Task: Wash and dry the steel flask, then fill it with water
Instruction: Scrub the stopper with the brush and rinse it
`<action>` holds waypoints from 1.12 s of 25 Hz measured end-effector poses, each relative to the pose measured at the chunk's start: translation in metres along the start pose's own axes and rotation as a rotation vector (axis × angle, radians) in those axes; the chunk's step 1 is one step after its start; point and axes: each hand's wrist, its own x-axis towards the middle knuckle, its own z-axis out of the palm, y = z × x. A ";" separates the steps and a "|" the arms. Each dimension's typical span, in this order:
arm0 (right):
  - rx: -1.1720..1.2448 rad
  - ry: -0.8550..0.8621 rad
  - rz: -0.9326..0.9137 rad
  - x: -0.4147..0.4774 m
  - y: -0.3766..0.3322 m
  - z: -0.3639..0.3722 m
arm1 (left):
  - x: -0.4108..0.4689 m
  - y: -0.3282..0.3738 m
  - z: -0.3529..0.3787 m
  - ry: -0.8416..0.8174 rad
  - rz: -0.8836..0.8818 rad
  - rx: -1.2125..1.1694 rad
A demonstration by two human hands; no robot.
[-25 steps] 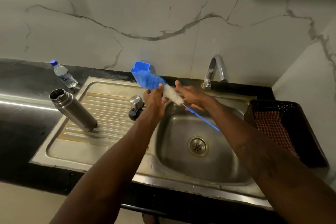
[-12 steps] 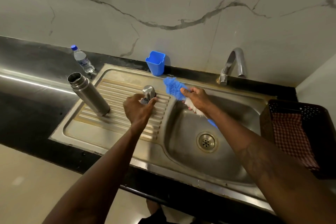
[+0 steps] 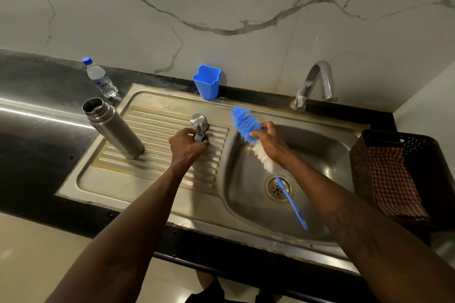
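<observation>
The open steel flask (image 3: 114, 128) stands upright on the ribbed drainboard (image 3: 157, 170) at the left, with no lid on it. My left hand (image 3: 187, 146) grips a small dark stopper (image 3: 200, 136) on the drainboard, right beside the steel cap (image 3: 199, 122). Over the sink basin (image 3: 320, 155), my right hand (image 3: 269, 141) holds a blue and white bottle brush (image 3: 243, 122) by its bristle head. The brush's blue handle (image 3: 293, 204) points down toward me across the drain.
A blue plastic cup (image 3: 207, 82) stands at the sink's back rim. The tap (image 3: 314, 83) is at the back right, with no water running. A small water bottle (image 3: 99, 77) stands on the black counter at the back left. A dark basket with a checked cloth (image 3: 394, 174) sits at the right.
My left hand let go of the brush, moved left to the drainboard and closed on the stopper. My right hand kept the brush and lowered it over the basin.
</observation>
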 end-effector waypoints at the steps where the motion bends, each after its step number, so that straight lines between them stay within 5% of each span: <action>1: -0.013 0.026 -0.045 -0.004 -0.004 0.000 | -0.001 0.004 -0.001 -0.033 -0.041 -0.131; 5: -0.016 0.041 -0.306 -0.025 -0.032 0.004 | -0.021 0.043 0.001 -0.270 -0.252 -0.922; 8: -0.213 -0.030 -0.425 -0.034 -0.051 0.011 | -0.041 0.082 0.017 -0.355 -0.220 -1.055; 11: -0.280 0.074 -0.475 -0.026 -0.065 0.001 | -0.062 0.128 0.044 -0.332 -0.217 -1.216; 20: -0.124 0.253 -0.343 -0.029 -0.069 -0.032 | -0.059 0.177 0.086 -0.079 -0.236 -1.167; 28: -0.118 0.298 -0.283 -0.023 -0.066 -0.042 | -0.043 0.170 0.100 -0.321 -0.112 -1.243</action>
